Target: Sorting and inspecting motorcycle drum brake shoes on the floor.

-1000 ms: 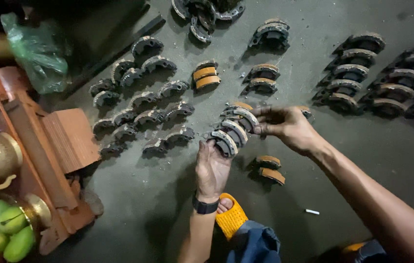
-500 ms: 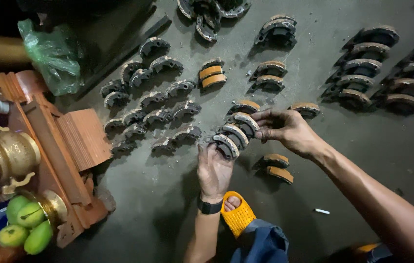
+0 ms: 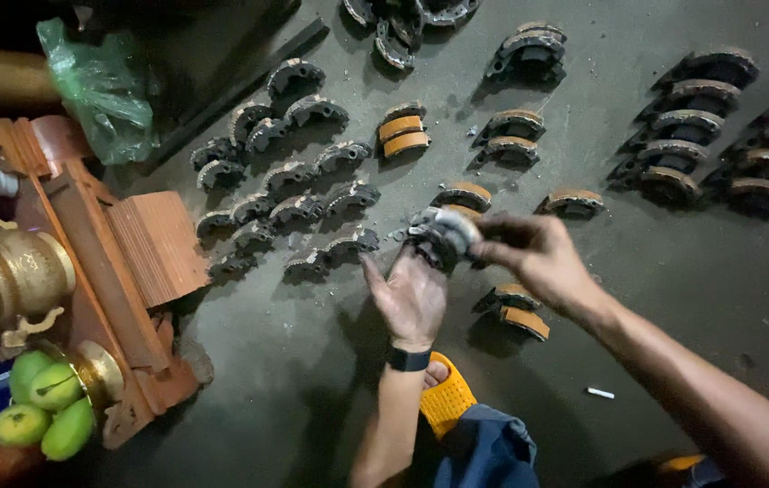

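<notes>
A bundle of curved grey brake shoes [image 3: 443,237] hangs just above the concrete floor between both hands. My right hand [image 3: 538,258] grips the bundle from the right. My left hand [image 3: 413,296], palm up with fingers spread and a black wristband on the wrist, touches the bundle from below. Rows of worn grey brake shoes [image 3: 294,194] lie on the floor to the left. Shoes with orange lining [image 3: 402,131] lie behind the hands, and another orange-lined pair [image 3: 515,307] lies under my right wrist.
More stacked brake shoes [image 3: 701,136] fill the right and the top of the floor. A small red wooden shrine [image 3: 122,262] with a brass urn, green fruit [image 3: 41,407] and a green plastic bag [image 3: 99,86] stands on the left. My yellow sandal [image 3: 446,398] is below my left wrist.
The view has shifted slightly. My right hand has closed on the bundle of shoes and drawn it together, while my left hand stays open beneath it.
</notes>
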